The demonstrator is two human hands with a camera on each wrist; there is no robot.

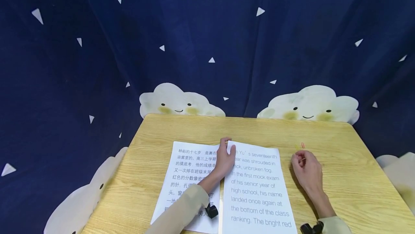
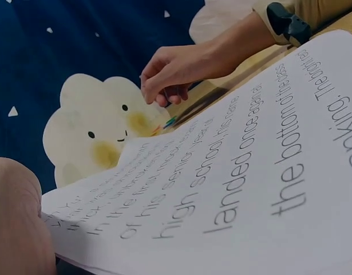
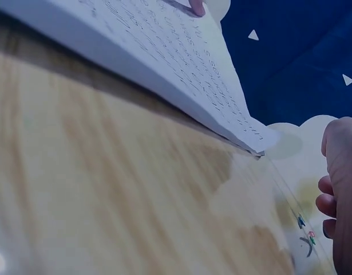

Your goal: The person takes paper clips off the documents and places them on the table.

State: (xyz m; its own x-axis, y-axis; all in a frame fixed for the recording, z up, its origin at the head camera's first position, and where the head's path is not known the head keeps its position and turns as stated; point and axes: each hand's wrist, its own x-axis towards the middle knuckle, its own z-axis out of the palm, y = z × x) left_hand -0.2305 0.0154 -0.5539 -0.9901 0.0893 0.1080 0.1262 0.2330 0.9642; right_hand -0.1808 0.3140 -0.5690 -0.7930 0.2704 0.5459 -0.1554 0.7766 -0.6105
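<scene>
My left hand [image 1: 225, 158] grips the upper left corner of a stack of paper printed in large English text [image 1: 256, 190], its thumb over the top sheet. Under my left forearm lies a sheet with Chinese text [image 1: 191, 169], partly covered by the sleeve. To the right of the English stack, my right hand [image 1: 307, 171] is bent at the fingers, thumb close to the forefinger. I cannot tell whether something small is between those fingertips. Just beyond them lie a red paper clip [image 1: 303, 145] and a yellow one [image 1: 296, 147]; the left wrist view shows more colours there.
Both papers lie on a light wooden table [image 1: 343, 154] with rounded far corners. Behind it hangs a dark blue curtain [image 1: 207, 28] with white triangles and smiling clouds [image 1: 311, 100] along the table's edge. Each wrist wears a small black camera [image 1: 212, 211].
</scene>
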